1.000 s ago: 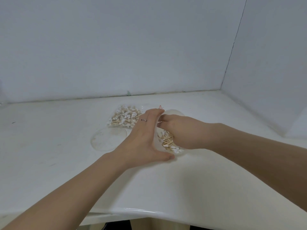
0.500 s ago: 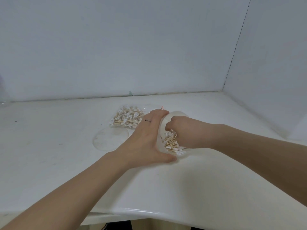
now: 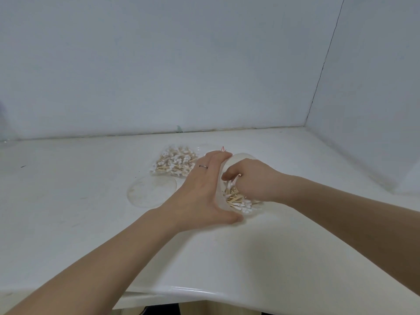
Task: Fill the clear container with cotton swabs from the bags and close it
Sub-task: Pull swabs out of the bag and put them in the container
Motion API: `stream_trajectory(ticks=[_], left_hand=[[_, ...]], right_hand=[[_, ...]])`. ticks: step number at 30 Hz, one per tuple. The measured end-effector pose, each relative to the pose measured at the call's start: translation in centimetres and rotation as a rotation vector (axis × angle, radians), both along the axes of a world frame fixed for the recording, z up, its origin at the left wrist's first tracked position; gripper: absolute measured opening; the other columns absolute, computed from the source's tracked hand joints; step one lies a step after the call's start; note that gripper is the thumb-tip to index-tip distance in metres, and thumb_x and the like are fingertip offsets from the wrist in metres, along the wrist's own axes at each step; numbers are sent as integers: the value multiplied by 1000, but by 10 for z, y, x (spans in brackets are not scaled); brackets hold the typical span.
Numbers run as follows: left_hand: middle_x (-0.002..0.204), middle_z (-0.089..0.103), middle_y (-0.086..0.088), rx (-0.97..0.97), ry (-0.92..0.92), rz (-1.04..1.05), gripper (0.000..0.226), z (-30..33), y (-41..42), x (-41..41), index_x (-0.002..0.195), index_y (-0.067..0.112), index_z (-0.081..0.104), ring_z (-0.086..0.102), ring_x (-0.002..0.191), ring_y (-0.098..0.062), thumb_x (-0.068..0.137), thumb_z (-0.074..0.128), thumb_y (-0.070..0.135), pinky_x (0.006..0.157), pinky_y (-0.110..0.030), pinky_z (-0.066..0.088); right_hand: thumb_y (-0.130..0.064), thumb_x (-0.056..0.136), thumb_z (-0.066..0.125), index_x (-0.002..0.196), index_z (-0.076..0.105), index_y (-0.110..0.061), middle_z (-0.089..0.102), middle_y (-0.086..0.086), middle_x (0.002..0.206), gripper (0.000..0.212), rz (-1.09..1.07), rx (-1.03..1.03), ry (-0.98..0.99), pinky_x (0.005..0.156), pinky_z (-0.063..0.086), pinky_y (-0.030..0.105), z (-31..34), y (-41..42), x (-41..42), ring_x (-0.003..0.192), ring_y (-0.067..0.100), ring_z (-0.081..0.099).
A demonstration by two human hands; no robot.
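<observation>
A clear round container (image 3: 238, 158) stands mid-counter with wooden-stick cotton swabs (image 3: 236, 198) piled inside. My left hand (image 3: 202, 189) wraps the container's left wall, fingers curved behind it and thumb at the front. My right hand (image 3: 254, 180) is down in the container's mouth, its fingers curled into the swabs. A clear bag of cotton swabs (image 3: 175, 162) lies behind and to the left. The container's clear round lid (image 3: 151, 192) lies flat on the counter, left of my left wrist.
The white counter (image 3: 68, 212) runs to a rounded front edge (image 3: 204, 292). White walls close it off at the back and on the right, meeting in a corner (image 3: 305, 126).
My right hand has pushed a little deeper into the container among the swabs. My left hand keeps its hold on the container's side.
</observation>
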State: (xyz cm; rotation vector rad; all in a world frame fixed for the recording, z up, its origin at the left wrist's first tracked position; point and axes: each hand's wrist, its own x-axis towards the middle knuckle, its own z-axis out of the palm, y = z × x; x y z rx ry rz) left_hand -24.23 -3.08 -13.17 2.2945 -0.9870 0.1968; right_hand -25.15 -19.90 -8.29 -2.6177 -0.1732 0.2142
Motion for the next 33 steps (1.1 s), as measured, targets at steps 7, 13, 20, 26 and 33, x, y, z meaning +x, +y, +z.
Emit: stream_trajectory(ticks=[7, 13, 20, 26, 33], left_hand=[[136, 16, 34, -23, 37, 21, 114, -2, 6, 0, 145, 44, 15, 18, 140, 2, 63, 94, 44, 107, -12, 25], [134, 15, 37, -29, 34, 11, 113, -2, 4, 0, 144, 46, 15, 16, 142, 0, 63, 94, 44, 109, -14, 24], [143, 17, 29, -27, 44, 13, 115, -1, 3, 1, 149, 39, 16, 17, 142, -1, 63, 93, 43, 111, -17, 25], [142, 15, 32, -24, 47, 24, 116, -1, 3, 0, 149, 38, 16, 14, 143, 1, 64, 93, 44, 109, -12, 22], [143, 19, 27, -23, 53, 27, 115, 1, 3, 0, 149, 37, 17, 20, 142, -5, 64, 94, 43, 113, -23, 29]], right_hand=[[7, 89, 41, 128, 65, -27, 61, -14, 117, 57, -74, 282, -85, 81, 44, 16, -12, -21, -7, 112, 4, 58], [7, 90, 48, 123, 67, -26, 62, -14, 118, 51, -58, 470, -177, 93, 53, 23, -25, -26, -17, 112, 1, 61], [-7, 85, 66, 89, 61, -21, 69, -1, 79, 16, -82, 613, -228, 79, 56, 41, -29, -15, -18, 78, 21, 68], [-13, 86, 71, 106, 59, -31, 67, -9, 82, 28, -59, 521, -317, 72, 53, 20, -33, -14, -14, 77, 6, 66], [-12, 93, 61, 97, 75, -25, 69, -15, 92, 19, 101, 206, -398, 76, 46, 11, -27, -32, -23, 86, -2, 62]])
